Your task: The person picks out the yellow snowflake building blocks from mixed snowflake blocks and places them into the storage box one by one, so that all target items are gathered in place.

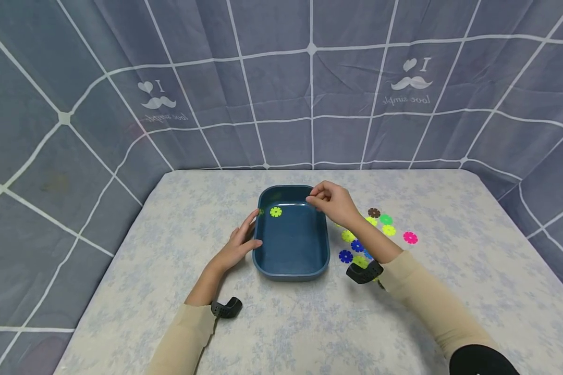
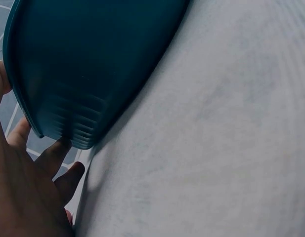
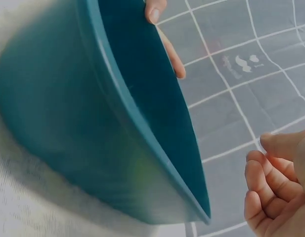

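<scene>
A dark blue plastic bin [image 1: 291, 245] stands on the table, holding a yellow-green notched disc [image 1: 276, 212] near its left wall. My left hand [image 1: 234, 250] rests against the bin's left side, thumb at the near part of the rim. In the left wrist view, that hand's fingers [image 2: 53, 155] reach along the bin's ribbed outer wall. Over the far right corner of the bin is my right hand [image 1: 335, 203]. Its fingers are curled and the thumb tip meets them. In the right wrist view, no object shows in this hand [image 3: 278, 182].
Right of the bin lie loose notched discs, several partly hidden under my right forearm. Among them are a blue disc [image 1: 345, 256], a brown disc [image 1: 374, 212], a green disc [image 1: 386, 219] and a pink disc [image 1: 410, 237]. A grey curtain [image 1: 281, 88] hangs behind the table.
</scene>
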The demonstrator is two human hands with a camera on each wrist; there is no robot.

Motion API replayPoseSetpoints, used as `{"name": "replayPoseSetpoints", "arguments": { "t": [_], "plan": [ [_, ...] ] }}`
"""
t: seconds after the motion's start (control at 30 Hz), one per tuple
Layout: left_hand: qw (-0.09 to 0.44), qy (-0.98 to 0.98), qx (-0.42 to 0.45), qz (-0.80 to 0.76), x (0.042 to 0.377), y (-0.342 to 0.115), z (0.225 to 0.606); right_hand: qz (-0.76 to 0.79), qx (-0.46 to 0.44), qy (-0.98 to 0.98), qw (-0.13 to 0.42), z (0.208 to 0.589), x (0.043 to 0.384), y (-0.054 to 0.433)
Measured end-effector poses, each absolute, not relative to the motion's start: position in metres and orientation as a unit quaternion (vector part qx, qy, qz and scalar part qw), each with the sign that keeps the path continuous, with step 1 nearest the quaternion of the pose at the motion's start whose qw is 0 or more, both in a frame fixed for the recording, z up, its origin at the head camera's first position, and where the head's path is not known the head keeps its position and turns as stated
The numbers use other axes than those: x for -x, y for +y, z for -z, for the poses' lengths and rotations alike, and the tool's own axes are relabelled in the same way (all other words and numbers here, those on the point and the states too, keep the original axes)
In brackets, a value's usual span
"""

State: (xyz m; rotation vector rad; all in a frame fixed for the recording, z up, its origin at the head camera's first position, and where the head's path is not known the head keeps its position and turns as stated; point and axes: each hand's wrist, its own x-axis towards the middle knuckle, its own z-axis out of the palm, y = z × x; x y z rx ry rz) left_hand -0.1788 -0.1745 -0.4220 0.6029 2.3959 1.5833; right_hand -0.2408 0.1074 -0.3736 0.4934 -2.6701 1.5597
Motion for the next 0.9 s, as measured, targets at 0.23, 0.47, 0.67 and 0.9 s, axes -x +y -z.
{"name": "replayPoseSetpoints", "arguments": {
  "t": [0.23, 0.47, 0.67, 0.9],
  "plan": [
    [0.102, 0.814, -0.201, -0.535, 0.179, -0.175, 0.421, -0.501, -0.145, -0.853, 0.012, 0.371, 0.234, 0.127],
    [0.102, 0.813, -0.202, -0.536, 0.179, -0.175, 0.421, -0.5, -0.129, -0.857, 0.012, 0.372, 0.226, 0.145],
    [0.106, 0.81, -0.198, -0.541, 0.179, -0.175, 0.423, -0.495, -0.127, -0.859, 0.023, 0.374, 0.22, 0.161],
    [0.106, 0.81, -0.199, -0.542, 0.179, -0.175, 0.423, -0.486, -0.098, -0.868, 0.034, 0.376, 0.214, 0.182]
  ]
}}
